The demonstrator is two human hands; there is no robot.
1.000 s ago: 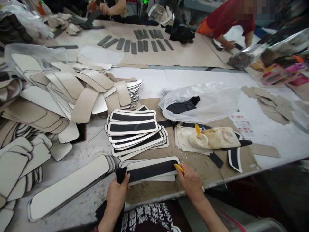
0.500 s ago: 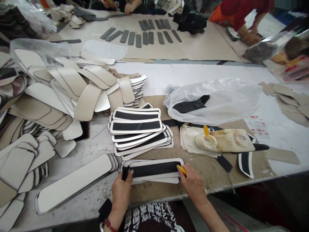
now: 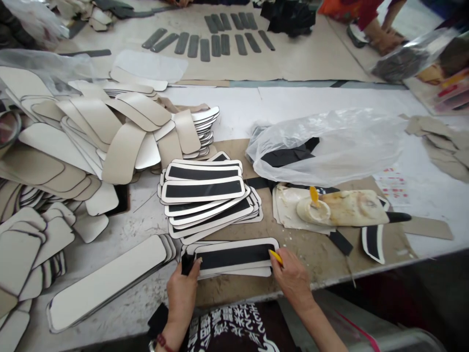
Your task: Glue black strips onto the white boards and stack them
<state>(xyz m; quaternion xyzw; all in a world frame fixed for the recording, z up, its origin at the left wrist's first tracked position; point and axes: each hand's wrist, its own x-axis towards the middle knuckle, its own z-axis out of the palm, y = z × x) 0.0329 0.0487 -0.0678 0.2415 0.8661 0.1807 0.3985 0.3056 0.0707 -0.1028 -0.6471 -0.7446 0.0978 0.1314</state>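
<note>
A white-edged piece with a black strip along its middle tops a small stack at the table's front edge. At the stack's left end, my left hand is closed on black strips, its thumb by the top piece. My right hand pinches a yellow plastic tool, its tip at the right end of the black strip; most of the tool is hidden by fingers. Just behind lies a fanned pile of similar white-edged pieces with black middles.
Long pale pieces lie front left, with a heap of beige pieces behind. To the right are a pale holder with a glue-like cup, a yellow stick and a clear bag. A co-worker's hands are at the far right.
The view has tilted slightly downward, so the far table sits higher in the picture. Both hands stay at the ends of the front stack, with hardly any shift.
</note>
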